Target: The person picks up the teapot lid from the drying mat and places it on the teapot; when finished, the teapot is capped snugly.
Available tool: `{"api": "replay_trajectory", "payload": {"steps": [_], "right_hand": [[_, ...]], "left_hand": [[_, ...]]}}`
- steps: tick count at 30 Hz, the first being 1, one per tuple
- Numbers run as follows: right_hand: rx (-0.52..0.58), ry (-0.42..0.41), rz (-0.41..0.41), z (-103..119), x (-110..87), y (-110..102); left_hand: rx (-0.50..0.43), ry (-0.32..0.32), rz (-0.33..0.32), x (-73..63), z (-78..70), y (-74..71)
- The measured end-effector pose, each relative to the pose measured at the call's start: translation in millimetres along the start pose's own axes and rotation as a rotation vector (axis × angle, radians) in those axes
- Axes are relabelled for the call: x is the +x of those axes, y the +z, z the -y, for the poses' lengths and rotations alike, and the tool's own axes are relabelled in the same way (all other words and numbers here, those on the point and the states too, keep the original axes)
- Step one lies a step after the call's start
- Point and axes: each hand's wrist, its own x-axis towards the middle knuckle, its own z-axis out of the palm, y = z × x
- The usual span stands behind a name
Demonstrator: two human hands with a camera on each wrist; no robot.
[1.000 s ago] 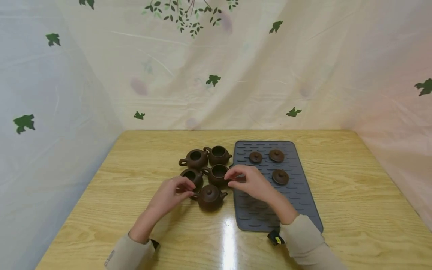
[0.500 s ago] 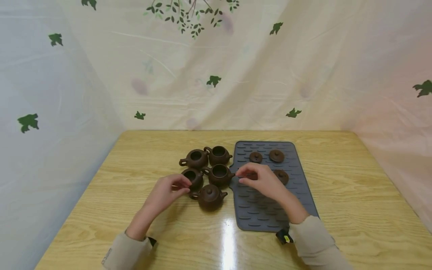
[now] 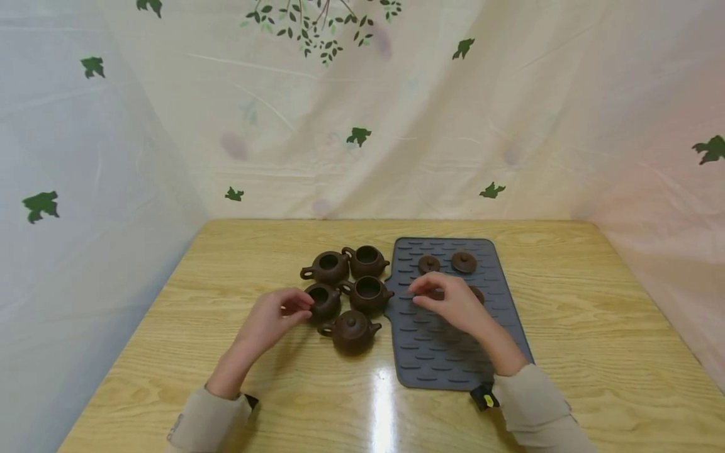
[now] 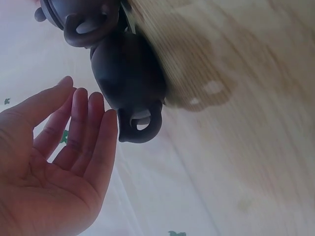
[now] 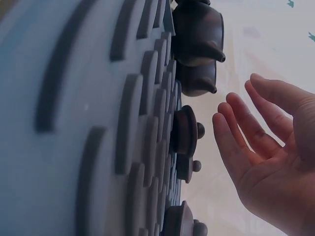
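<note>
My left hand (image 3: 274, 319) is loosely curved and holds nothing, its fingertips right beside a small dark-brown teapot (image 3: 324, 303) with no lid. In the left wrist view the fingers stand beside that pot's body (image 4: 129, 73) and looped handle. In front of it sits a teapot with its lid on (image 3: 352, 332). My right hand (image 3: 455, 305) hovers with bent, parted fingers above the grey mat (image 3: 425, 358), holding nothing. Round knobbed lids (image 3: 464, 262) lie on the mat; the hand partly covers some. In the right wrist view a lid (image 5: 186, 132) lies below the fingertips.
Behind stand more lidless teapots, one at back left (image 3: 331, 268), one at back right (image 3: 367, 260) and one in the middle (image 3: 369, 294), all close together. The wooden table (image 3: 583, 327) surrounds pots and mat. A patterned cloth (image 3: 425, 157) hangs around its back and sides.
My right hand has drawn away rightward from the middle teapot to above the mat. My left hand has moved left, off the handle of the lidded teapot. The pots stay in place.
</note>
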Motion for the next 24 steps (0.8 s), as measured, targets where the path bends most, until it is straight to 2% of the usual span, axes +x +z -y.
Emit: {"api": "replay_trajectory", "payload": {"steps": [13, 19, 24], "right_hand": [[-0.004, 0.070, -0.064, -11, 1.4, -5], [-0.039, 0.114, -0.080, -16, 3.9, -6], [-0.110, 0.169, -0.064, -17, 5.2, -8]], "left_hand": [[-0.006, -0.022, -0.034, 6.0, 5.7, -9.4], [-0.012, -0.022, -0.060, 8.0, 7.3, -10.7], [-0.016, -0.032, -0.083, 9.5, 8.4, -11.0]]}}
